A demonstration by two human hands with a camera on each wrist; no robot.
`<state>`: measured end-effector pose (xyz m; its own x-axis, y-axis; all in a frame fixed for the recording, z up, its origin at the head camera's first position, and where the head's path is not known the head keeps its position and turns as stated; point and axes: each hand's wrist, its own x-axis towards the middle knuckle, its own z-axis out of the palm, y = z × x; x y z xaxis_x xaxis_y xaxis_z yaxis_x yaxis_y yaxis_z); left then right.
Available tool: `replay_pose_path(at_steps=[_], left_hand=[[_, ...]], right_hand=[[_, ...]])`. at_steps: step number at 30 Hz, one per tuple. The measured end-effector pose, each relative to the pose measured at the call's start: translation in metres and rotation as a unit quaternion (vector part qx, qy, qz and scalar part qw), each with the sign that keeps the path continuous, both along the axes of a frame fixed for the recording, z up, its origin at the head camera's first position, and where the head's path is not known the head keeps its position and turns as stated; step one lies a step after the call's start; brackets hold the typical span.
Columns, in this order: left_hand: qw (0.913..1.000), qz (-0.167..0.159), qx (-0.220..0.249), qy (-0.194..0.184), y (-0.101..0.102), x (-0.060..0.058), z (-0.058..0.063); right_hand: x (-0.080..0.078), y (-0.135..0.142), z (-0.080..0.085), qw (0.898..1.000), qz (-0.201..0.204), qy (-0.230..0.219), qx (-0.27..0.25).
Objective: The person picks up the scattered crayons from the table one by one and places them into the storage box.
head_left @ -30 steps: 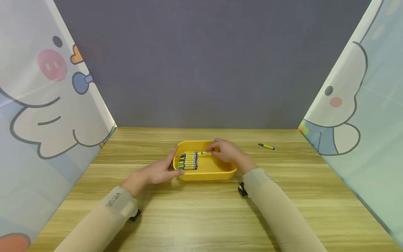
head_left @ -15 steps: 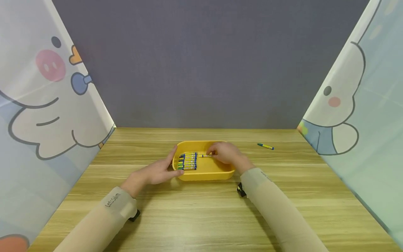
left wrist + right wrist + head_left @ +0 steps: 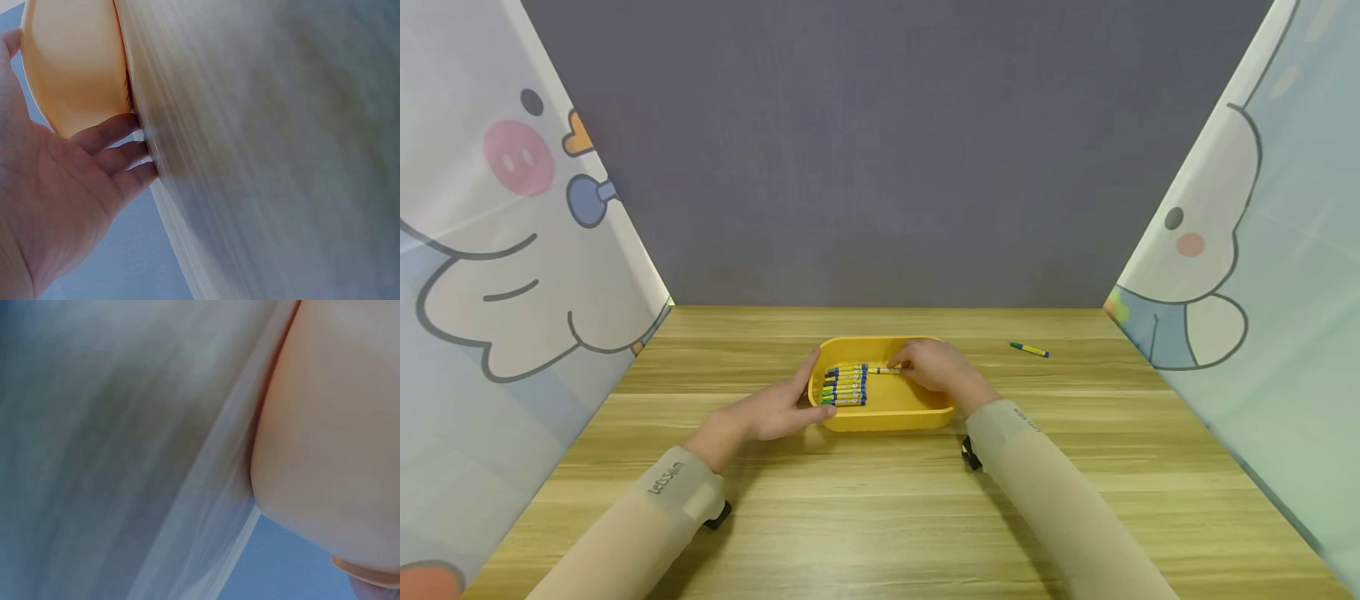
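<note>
A yellow tray (image 3: 887, 421) stands on the table in the head view. Along its left side lies a row of several crayons (image 3: 846, 387) in yellow and blue wrappers. My left hand (image 3: 775, 410) rests at the tray's left end, fingers extended along the outer wall and thumb laid over the near rim. The left wrist view shows the fingertips (image 3: 134, 147) low beside the tray wall. Reaching inside, my right hand (image 3: 931, 365) pinches one more crayon (image 3: 880, 370), its end pointing at the row. In the right wrist view the tray wall (image 3: 331, 425) hides most of that hand.
One loose crayon (image 3: 1030, 349) with a green tip lies on the wooden table (image 3: 850, 517), right of the tray. A dark panel (image 3: 887, 158) rises behind the table, and cartoon-printed sheets (image 3: 467, 275) stand at both sides.
My right hand has moved slightly lower and deeper into the tray, its crayon now lying level just right of the row. The left hand keeps its place on the tray.
</note>
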<state>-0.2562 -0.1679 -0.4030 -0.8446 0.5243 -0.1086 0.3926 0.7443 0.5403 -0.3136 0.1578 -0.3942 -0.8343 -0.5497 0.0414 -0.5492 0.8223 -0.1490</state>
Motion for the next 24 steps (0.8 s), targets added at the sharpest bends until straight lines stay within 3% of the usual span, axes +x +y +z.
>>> replay_pose_path(at_steps=[10,24], left_hand=[[1.0,0.001,0.005,-0.007,0.0001,0.0011,-0.0004],[1.0,0.004,-0.001,-0.006,-0.0008,-0.0014,-0.0021]], right_hand=[[0.0031,0.0004,0.0013,1.0,0.009,0.007,-0.005],[0.0046,-0.0006,0.0064,1.0,-0.007,-0.011,-0.016]])
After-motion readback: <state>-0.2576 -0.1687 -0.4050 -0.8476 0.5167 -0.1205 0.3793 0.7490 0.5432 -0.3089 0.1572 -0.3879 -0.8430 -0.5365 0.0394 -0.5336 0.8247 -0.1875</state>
